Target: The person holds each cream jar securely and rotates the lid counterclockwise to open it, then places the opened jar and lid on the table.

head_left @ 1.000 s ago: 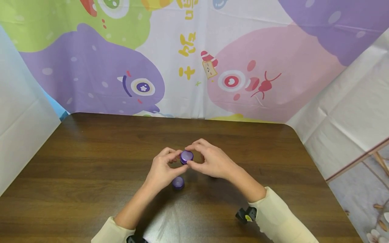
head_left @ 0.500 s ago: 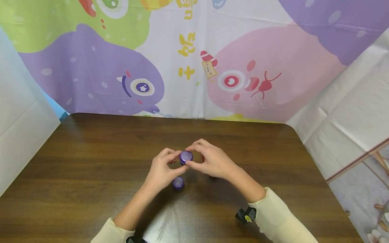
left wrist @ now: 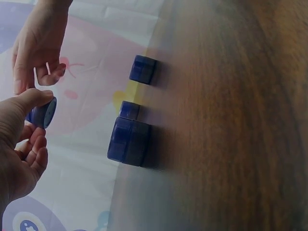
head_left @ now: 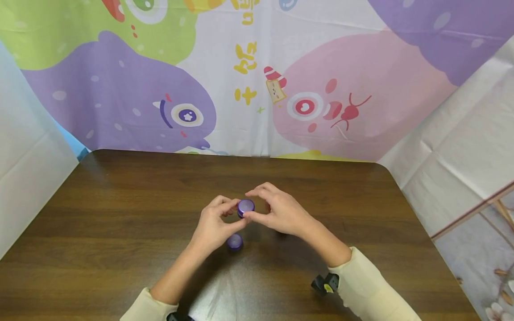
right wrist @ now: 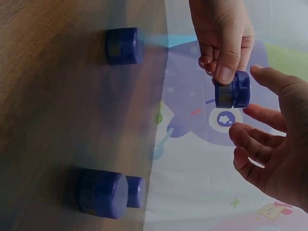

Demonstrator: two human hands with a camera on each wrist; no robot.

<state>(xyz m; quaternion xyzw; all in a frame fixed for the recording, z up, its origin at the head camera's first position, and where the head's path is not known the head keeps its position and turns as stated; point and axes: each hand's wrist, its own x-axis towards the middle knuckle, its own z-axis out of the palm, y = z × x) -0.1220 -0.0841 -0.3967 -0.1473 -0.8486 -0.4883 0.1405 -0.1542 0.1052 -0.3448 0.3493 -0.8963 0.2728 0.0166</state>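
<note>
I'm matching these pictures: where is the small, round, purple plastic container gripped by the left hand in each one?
Head: the container below centre, between the left hand and right hand.
Left wrist: the container near the left edge, about halfway down.
Right wrist: the container right of centre, in the upper half.
Shared landmark: the purple star-centred eye printed on the cloth backdrop.

Cream sleeves, blk wrist cams, prob. yel. sticker.
</note>
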